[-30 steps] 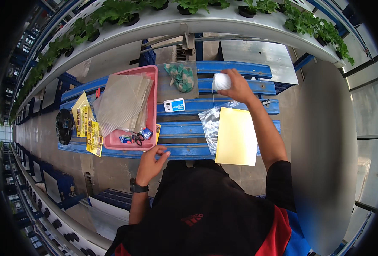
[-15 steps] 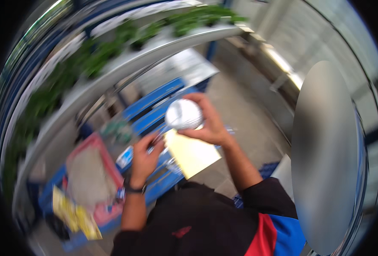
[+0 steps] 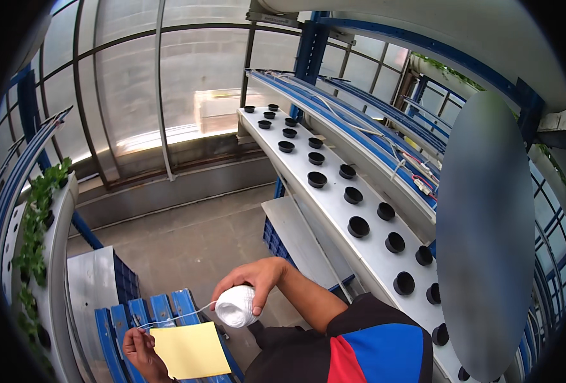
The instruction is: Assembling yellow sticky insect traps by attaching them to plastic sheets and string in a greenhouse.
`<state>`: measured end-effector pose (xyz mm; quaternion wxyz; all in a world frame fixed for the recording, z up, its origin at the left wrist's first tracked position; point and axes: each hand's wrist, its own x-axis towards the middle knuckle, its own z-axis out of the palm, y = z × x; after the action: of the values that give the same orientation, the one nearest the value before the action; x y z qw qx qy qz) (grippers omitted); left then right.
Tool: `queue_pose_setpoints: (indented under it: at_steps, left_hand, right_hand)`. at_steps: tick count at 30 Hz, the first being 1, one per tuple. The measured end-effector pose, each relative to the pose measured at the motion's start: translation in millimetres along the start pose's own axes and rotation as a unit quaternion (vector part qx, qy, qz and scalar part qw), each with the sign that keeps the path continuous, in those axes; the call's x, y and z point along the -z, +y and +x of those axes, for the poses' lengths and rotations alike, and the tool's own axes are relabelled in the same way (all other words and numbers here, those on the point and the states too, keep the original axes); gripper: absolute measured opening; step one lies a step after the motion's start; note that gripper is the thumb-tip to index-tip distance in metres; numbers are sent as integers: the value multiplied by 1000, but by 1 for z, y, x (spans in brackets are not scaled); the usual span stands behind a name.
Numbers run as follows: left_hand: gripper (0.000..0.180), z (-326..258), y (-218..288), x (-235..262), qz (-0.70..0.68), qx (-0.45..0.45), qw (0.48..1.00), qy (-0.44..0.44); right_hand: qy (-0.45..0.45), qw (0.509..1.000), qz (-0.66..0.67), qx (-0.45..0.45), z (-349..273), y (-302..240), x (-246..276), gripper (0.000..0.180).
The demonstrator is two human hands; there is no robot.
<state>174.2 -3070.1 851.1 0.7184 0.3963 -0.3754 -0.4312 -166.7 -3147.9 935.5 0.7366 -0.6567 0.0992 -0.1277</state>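
A white ball of string (image 3: pixel 237 307) is in my right hand (image 3: pixel 257 281), its fingers wrapped around the side and its hollow end facing me. From it a length of white string (image 3: pixel 182 316) runs left to my left hand (image 3: pixel 142 352), whose fingers are pinched together on the strand. Just below that strand is a plain yellow sheet (image 3: pixel 191 352), beside my left hand; whether my fingers also touch it I cannot tell. A blue slatted bench (image 3: pixel 122 329) lies under the sheet.
On the right a long white growing channel (image 3: pixel 334 210) carries several black net cups (image 3: pixel 358 226). Leafy plants (image 3: pixel 37 242) grow in another channel on the left. Blue crates (image 3: pixel 126 281) with grey boards stand on both sides of the tiled floor (image 3: pixel 187 242).
My view has swung right and up, bringing the cup-filled channel into sight. The ball of string stays in my right hand, and a strand now stretches between my hands. The pink tray has left view.
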Motion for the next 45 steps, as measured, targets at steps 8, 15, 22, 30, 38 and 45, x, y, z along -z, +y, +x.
queue_pose_setpoints:
  at_steps: [8,15,22,30,38,45]
  left_hand:
    - [20,137,0,-91,43,-92,978,-182]
    - [20,282,7,-256,209,-180,918,-285]
    - [28,370,-19,-460,144,-333,809,-463]
    - [32,453,-113,-545,16,-295,772,-562]
    - [26,502,-95,-719,-139,-178,653,-723]
    - [23,397,-43,-852,-179,-260,561,-765]
  right_hand:
    - [86,986,107,96,-61,0,107,96]
    - [182,964,23,192,-128,-26,202,94]
    - [352,910,-47,214,-184,-49,227,91]
    - [520,819,-48,239,-206,-42,241,90]
    - [587,776,-145,179,-178,-74,266,82]
    - [725,600,-195,276,-147,-63,254,80]
